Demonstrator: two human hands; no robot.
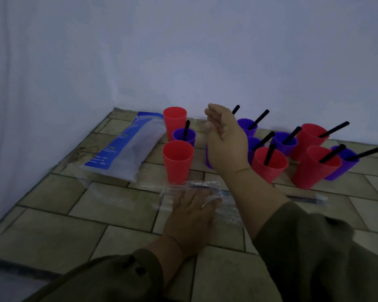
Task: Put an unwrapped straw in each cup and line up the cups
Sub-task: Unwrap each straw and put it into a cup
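Observation:
Several red and purple cups stand in a loose cluster on the tiled floor. Two red cups (pixel 175 120) (pixel 177 162) at the left are empty; a purple cup (pixel 183 136) between them holds a black straw. To the right, every cup I can see holds a black straw, such as one red cup (pixel 270 164). My right hand (pixel 225 138) is raised in front of a half-hidden purple cup (pixel 208 159), fingers loosely curled. A straw tip (pixel 236 109) shows behind it; I cannot tell whether the hand holds it. My left hand (pixel 190 214) rests flat on clear wrappers (pixel 205 185).
A clear and blue straw packet (pixel 127 149) lies left of the cups. One wrapped straw (pixel 303 199) lies on the floor to the right, in front of the cups. White walls meet in a corner behind the cluster. Bare tiles (pixel 85 214) stretch toward me.

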